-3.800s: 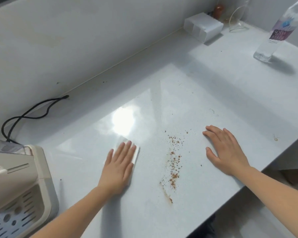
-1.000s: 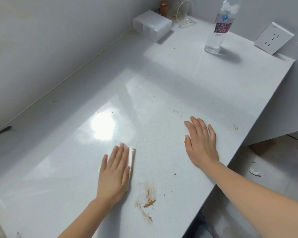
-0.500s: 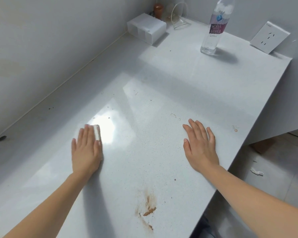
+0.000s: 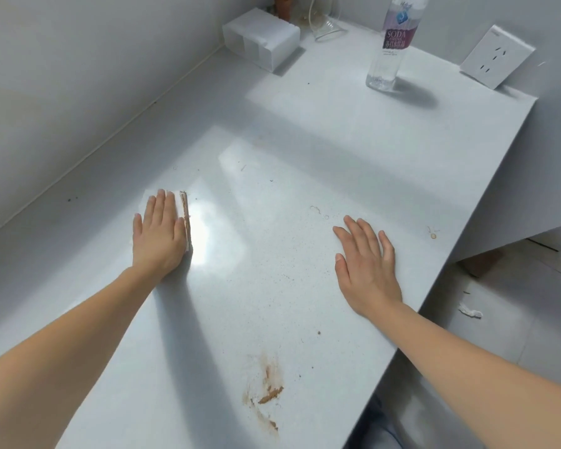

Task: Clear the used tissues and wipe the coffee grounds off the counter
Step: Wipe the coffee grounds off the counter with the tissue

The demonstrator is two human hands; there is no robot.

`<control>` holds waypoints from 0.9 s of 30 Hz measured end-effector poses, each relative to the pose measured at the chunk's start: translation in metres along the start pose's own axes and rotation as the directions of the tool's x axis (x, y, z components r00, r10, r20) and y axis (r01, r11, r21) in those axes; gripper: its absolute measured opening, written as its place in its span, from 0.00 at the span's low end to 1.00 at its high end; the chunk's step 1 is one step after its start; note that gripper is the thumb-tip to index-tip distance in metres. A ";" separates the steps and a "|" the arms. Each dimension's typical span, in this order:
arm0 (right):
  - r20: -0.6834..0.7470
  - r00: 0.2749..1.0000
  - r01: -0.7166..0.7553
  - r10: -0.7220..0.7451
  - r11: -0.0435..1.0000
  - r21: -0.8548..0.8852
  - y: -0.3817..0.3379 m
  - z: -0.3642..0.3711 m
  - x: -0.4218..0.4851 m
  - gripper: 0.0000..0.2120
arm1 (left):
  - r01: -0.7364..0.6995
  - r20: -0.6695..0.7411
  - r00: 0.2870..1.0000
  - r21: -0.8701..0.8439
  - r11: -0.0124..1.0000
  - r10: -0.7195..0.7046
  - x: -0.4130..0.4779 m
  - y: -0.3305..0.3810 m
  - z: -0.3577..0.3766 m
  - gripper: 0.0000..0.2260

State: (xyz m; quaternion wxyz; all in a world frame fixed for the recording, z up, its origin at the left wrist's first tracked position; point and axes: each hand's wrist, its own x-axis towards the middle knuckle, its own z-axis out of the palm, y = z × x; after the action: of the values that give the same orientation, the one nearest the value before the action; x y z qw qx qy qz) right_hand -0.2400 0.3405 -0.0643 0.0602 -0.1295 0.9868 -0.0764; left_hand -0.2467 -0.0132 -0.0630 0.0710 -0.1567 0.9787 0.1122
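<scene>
The left hand (image 4: pixel 161 233) lay flat, palm down and fingers together, pressing a folded white tissue (image 4: pixel 182 218) against the white counter (image 4: pixel 305 176); it pinned the tissue rather than gripped it. The tissue's edge facing the right hand was stained brown. The right hand (image 4: pixel 366 267) rested flat on the counter too, fingers spread a little, holding nothing, well apart from the left hand and near the counter's front edge.

A smeared brown patch of coffee grounds (image 4: pixel 268 388) sat on the counter nearer the person than both hands, roughly between the two forearms and close to the front edge. Fine specks dotted the surface between that patch and the right hand, and a small brown spot (image 4: pixel 432 235) lay beyond the right hand near the edge.

Far from the smear, at the back of the counter, stood a clear soda water bottle (image 4: pixel 391 47), a white box (image 4: pixel 261 38) against the wall, and a white wall socket (image 4: pixel 496 56). A crumpled tissue scrap (image 4: pixel 470 311) lay on the floor below the counter's edge.
</scene>
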 end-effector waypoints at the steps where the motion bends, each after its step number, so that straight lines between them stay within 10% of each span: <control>1: -0.001 1.000 0.003 -0.003 1.000 -0.001 0.000 0.000 0.000 0.25 | -0.093 0.026 0.995 0.021 0.995 0.093 -0.007 0.009 0.002 0.26; 3: -0.006 1.000 0.007 -0.007 1.000 0.002 0.001 0.000 0.000 0.26 | -0.370 0.101 0.926 0.060 0.927 0.363 -0.034 0.034 0.009 0.28; 6: -0.014 1.000 0.007 -0.007 1.000 0.019 0.001 0.000 -0.001 0.27 | -0.784 0.300 0.600 0.036 0.620 0.742 -0.078 0.075 0.021 0.26; 8: -0.017 1.000 0.011 -0.011 1.000 0.022 0.001 -0.001 -0.001 0.28 | -0.914 0.403 0.372 0.006 0.405 0.836 -0.093 0.094 0.026 0.25; 10: -0.024 1.000 0.014 -0.014 1.000 0.025 0.001 -0.001 -0.001 0.28 | -0.945 0.413 0.307 0.030 0.325 0.857 -0.095 0.104 0.023 0.25; 16: -0.046 0.998 0.040 -0.039 0.999 0.032 0.003 0.003 0.000 0.24 | -0.793 0.097 0.607 0.024 0.608 0.789 -0.122 0.087 0.000 0.28; 20: -0.046 0.998 0.053 -0.052 0.998 0.024 0.005 0.006 0.000 0.26 | -0.291 -0.149 0.953 -0.224 0.930 0.262 -0.185 0.038 0.005 0.24; 23: -0.065 0.995 0.075 -0.070 0.994 0.079 0.006 0.003 0.000 0.24 | 0.141 -0.207 0.955 -0.320 0.937 -0.214 -0.244 0.011 0.023 0.23; 27: -0.128 0.992 0.049 -0.008 0.947 0.319 0.004 -0.006 -0.001 0.19 | 0.512 -0.163 0.788 -0.361 0.779 -0.594 -0.311 0.015 0.047 0.23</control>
State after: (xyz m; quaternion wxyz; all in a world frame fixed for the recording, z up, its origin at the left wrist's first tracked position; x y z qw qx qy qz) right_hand -0.2407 0.3456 -0.0585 0.0176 -0.1272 0.9610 -0.2448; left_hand 0.0458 0.1023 -0.0518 -0.0563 -0.4621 0.8598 0.2098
